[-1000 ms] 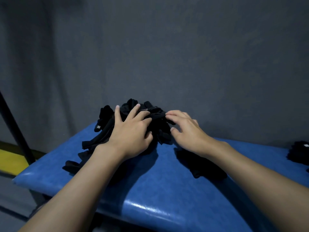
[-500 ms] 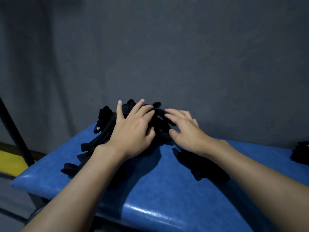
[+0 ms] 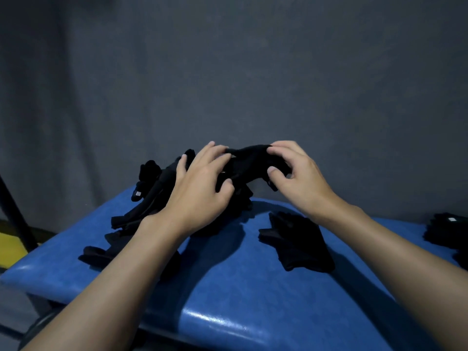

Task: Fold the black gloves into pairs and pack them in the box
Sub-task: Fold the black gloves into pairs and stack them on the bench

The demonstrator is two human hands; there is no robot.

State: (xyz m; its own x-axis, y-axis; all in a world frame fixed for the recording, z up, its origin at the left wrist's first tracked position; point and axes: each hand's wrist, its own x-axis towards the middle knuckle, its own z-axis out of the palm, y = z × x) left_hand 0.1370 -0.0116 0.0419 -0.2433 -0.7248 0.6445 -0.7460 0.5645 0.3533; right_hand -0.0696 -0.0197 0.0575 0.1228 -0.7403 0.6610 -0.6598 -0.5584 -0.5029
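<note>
**One glove raised off the heap**

I have a single black glove stretched between my two hands, above the far side of the blue bench. My left hand pinches one end, fingers laid over the top and thumb tucked beneath. My right hand pinches the other end, with curled fingertips on its upper edge and the thumb pressing from the near side. Neither hand holds anything else.

The glove is limp knit that sags in the middle and has no stiffness of its own. To do this well, I judge I should draw it gently taut, find which end is the cuff and shake the fingers straight before laying it down. Matt black on black hides every edge, so I must go by feel as much as by sight.

The heap lies under and left of my left hand, a tangle of soft fingers and cuffs; one fingertip carries a small pale tag. Lifting slowly should stop a snagged neighbour coming up with mine.

A flat glove lies spread on the slick, padded bench beneath my right wrist, probably the mate to match. A dark stack sits at the right edge, well apart. The box is not in view.
</note>
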